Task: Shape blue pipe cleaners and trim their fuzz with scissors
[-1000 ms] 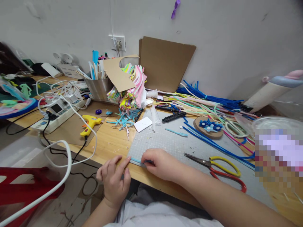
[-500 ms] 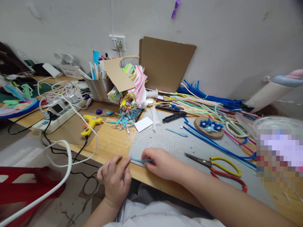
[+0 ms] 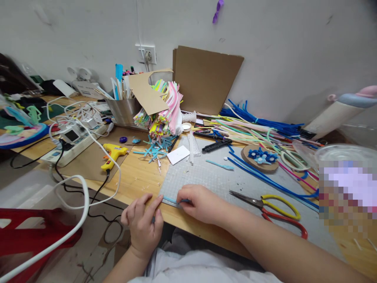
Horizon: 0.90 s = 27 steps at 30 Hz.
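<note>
1. Only the right hand (image 3: 200, 204) changes since half a second ago: its fingers cover slightly more of the pale blue strip (image 3: 170, 199), while the left hand (image 3: 143, 222) keeps its place.
2. Between both hands, at the near corner of the cutting mat (image 3: 203, 177), lies this strip; I take it as the centre of my clock, with twelve toward the wall.
3. Right thumb and forefinger are closed on the strip. Left forefinger touches its nine o'clock end; whether it pinches or merely rests, I cannot tell.
4. At six o'clock the table edge (image 3: 206, 232) is very near, so the strip could fall if both grips loosen.
5. Pulling too strongly toward three o'clock could slip it from the left fingertip, or bend it.
6. Also at three o'clock, the scissors (image 3: 259, 203) lie beside the right forearm; a careless sweep could push them.
</note>
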Motion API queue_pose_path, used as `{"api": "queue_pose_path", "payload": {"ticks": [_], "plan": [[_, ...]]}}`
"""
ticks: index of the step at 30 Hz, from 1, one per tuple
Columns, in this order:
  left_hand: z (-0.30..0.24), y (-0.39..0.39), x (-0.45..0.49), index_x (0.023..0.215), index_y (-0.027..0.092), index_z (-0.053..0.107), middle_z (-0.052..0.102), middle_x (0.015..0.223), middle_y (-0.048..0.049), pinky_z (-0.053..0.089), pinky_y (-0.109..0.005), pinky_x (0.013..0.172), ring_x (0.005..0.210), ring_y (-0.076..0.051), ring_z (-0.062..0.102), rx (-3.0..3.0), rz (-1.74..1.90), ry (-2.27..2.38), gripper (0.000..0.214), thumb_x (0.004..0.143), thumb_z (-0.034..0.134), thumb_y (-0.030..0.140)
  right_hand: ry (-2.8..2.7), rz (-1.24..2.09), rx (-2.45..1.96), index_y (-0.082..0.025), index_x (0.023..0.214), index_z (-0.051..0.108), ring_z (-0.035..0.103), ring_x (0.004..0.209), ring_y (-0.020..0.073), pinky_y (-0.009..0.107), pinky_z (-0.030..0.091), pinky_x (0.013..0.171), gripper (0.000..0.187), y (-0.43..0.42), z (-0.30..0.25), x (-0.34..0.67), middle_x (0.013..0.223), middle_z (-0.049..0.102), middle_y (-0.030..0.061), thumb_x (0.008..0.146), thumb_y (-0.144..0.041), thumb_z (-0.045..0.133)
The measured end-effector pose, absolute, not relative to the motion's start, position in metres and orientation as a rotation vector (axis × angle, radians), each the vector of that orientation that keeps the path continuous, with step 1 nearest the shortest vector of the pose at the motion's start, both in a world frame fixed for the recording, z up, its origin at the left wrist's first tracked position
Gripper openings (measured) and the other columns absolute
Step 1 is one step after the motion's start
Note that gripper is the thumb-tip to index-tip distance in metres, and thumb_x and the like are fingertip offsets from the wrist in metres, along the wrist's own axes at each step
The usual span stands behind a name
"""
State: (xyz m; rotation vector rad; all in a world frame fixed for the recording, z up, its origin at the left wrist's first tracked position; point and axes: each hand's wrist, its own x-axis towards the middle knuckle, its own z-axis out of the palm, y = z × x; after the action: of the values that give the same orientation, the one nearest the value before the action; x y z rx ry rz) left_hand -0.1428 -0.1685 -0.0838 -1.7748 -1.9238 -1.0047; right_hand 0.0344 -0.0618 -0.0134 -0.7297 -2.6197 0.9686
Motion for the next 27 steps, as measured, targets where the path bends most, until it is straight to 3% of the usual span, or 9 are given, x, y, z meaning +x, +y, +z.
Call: {"api": "queue_pose_path", "payload": {"ticks": [7, 27], "plan": [[-0.083, -0.168, -0.143, 0.101, 0.028, 0.068, 0.059, 0.105, -0.0077, 0.031, -0.042, 0.086, 0.099, -0.025, 0.051, -1.771, -1.023, -1.904, 0.031, 0.075, 0.055, 0.017, -2.599, 0.982, -0.747, -0.019, 0.088, 0.061, 0.053, 0.07, 0.0112, 0.019, 0.038, 0.065, 0.02, -0.063, -0.012, 0.036, 0.08, 0.063, 0.0006, 0.075, -0.008, 0.05], [-0.084, -0.169, -0.144, 0.103, 0.028, 0.067, 0.06, 0.106, -0.0078, 0.032, -0.042, 0.086, 0.098, -0.026, 0.052, -1.776, -1.004, -1.904, 0.033, 0.075, 0.056, 0.017, -2.752, 0.827, -0.722, -0.019, 0.081, 0.062, 0.053, 0.071, 0.0123, 0.019, 0.035, 0.062, 0.015, -0.063, -0.005, 0.03, 0.079, 0.063, 0.0014, 0.077, -0.012, 0.05]]}}
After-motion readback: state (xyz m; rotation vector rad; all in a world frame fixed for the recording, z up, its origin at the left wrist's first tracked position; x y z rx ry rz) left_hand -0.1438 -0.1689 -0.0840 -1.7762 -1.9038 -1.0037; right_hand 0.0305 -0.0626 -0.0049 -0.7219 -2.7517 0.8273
